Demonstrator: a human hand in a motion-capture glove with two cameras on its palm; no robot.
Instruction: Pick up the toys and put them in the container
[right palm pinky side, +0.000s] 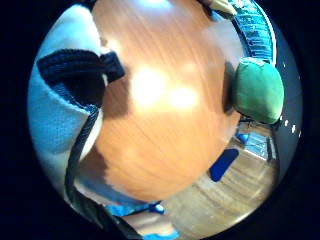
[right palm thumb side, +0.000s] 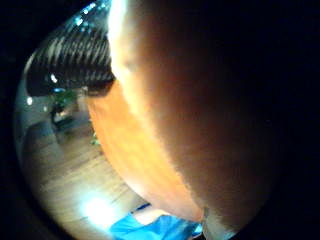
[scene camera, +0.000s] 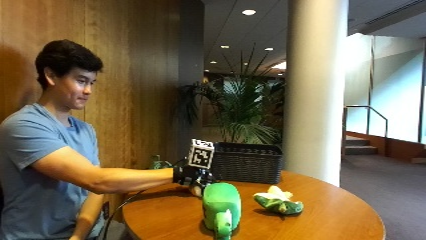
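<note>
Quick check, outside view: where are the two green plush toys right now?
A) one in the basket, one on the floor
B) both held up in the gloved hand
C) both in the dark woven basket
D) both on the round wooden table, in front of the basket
D: the larger green plush toy and the smaller green and yellow plush toy both lie on the round wooden table, in front of the dark woven basket.

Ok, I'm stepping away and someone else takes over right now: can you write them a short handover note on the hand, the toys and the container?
Gloved right hand: above the round wooden table, behind the tall green plush toy; whether it holds anything cannot be told.
Tall green plush toy: standing on the table near the front edge.
Small green and yellow plush toy: lying on the table to its side.
Dark woven basket: at the table's back.
Done: no toy visibly in the basket.
Left: both toys into the basket.
</note>
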